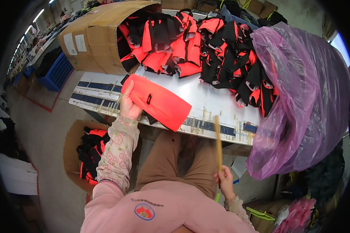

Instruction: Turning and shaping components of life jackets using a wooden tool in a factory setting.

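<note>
My left hand (128, 105) grips the near-left end of a flat orange-red fabric piece (159, 103) with a small black tab, held over the front edge of the white worktable (206, 99). My right hand (224, 179) is low beside my lap, closed around the bottom of a thin wooden stick (218, 141) that points up toward the table edge. A heap of orange and black fabric pieces (206, 50) lies across the far side of the table.
A large cardboard box (93, 39) lies on its side at the table's far left, spilling pieces. A big purple plastic bag (303, 97) hangs at the right. A round cardboard bin (72, 149) on the floor to my left holds more pieces. A blue crate (56, 73) stands beyond.
</note>
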Demonstrator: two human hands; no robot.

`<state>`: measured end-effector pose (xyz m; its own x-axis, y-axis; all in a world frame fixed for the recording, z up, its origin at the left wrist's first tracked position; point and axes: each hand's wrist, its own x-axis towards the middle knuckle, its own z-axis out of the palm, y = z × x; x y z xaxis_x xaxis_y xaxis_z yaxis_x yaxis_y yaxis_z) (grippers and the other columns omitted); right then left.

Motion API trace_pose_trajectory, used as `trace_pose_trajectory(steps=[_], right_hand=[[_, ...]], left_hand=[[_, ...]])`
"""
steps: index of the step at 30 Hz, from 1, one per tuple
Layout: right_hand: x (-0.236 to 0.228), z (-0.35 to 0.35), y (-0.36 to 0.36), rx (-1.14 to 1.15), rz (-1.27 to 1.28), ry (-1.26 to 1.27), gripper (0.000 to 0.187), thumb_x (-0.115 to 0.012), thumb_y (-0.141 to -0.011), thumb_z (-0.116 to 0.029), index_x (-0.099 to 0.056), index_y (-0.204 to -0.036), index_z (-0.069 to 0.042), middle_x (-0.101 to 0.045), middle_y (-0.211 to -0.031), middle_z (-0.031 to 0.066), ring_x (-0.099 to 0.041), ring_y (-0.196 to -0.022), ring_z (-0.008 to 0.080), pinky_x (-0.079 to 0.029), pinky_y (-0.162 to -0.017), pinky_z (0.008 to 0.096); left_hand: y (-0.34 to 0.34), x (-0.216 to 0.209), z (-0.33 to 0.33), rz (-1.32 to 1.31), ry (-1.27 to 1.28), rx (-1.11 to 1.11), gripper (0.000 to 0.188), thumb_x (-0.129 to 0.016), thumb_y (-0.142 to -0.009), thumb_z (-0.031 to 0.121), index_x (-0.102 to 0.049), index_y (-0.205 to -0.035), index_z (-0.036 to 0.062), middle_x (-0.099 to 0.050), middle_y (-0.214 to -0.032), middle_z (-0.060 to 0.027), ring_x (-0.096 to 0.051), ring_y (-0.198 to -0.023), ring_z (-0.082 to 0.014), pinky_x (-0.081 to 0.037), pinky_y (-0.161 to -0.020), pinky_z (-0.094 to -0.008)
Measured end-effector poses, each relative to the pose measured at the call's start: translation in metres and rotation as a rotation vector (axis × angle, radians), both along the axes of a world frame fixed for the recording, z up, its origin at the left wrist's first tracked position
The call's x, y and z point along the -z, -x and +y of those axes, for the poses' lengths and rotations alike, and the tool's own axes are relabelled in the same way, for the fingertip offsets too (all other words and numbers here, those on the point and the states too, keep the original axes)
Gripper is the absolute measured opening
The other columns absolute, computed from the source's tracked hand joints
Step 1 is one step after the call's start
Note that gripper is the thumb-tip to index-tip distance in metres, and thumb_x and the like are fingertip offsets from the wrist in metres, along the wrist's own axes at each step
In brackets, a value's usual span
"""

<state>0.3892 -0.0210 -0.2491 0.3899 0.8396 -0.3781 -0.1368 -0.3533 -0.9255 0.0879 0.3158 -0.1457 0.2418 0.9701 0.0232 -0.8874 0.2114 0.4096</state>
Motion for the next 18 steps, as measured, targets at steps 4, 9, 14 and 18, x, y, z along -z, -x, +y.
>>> trace_pose_trajectory(steps=[4, 9, 14, 18], right_hand=[[0.016, -0.020, 0.003, -0.103, -0.009, -0.034, 0.018, -0.051, -0.087, -0.004, -0.056, -0.104, -0.003, -0.057, -0.068, -0.0005, -0.050, -0.055, 0.0047, -0.039, -0.049, 0.0174], [0.007, -0.003, -0.009, -0.146, -0.151, -0.117, 0.018, -0.056, -0.084, -0.003, -0.060, -0.101, 0.001, -0.058, -0.070, -0.0008, -0.055, -0.062, 0.0049, -0.043, -0.055, 0.0190], [-0.003, 0.013, -0.016, -0.264, -0.264, -0.160, 0.015, -0.057, -0.082, -0.002, -0.061, -0.096, 0.002, -0.059, -0.067, 0.0003, -0.055, -0.060, 0.0053, -0.045, -0.055, 0.0199], [-0.009, 0.030, -0.006, -0.288, -0.373, -0.219, 0.014, -0.056, -0.083, -0.003, -0.062, -0.095, 0.001, -0.058, -0.063, 0.0010, -0.055, -0.057, 0.0055, -0.044, -0.053, 0.0202]], left_hand=[[-0.019, 0.004, -0.001, -0.004, 0.018, 0.047, 0.041, -0.053, -0.088, 0.023, -0.043, -0.122, 0.0012, -0.048, -0.124, -0.0149, -0.044, -0.117, -0.0283, -0.032, -0.102, -0.0435], [-0.039, 0.014, -0.009, 0.015, 0.041, 0.157, 0.037, -0.054, -0.088, 0.021, -0.045, -0.119, 0.0015, -0.050, -0.122, -0.0147, -0.045, -0.115, -0.0288, -0.033, -0.101, -0.0438], [-0.047, 0.011, -0.023, 0.069, 0.051, 0.188, 0.040, -0.054, -0.086, 0.016, -0.042, -0.121, 0.0012, -0.050, -0.120, -0.0162, -0.047, -0.113, -0.0296, -0.035, -0.100, -0.0430], [-0.058, 0.002, -0.038, 0.167, -0.026, 0.202, 0.041, -0.054, -0.085, 0.012, -0.041, -0.122, 0.0013, -0.050, -0.120, -0.0169, -0.049, -0.112, -0.0296, -0.038, -0.097, -0.0437]])
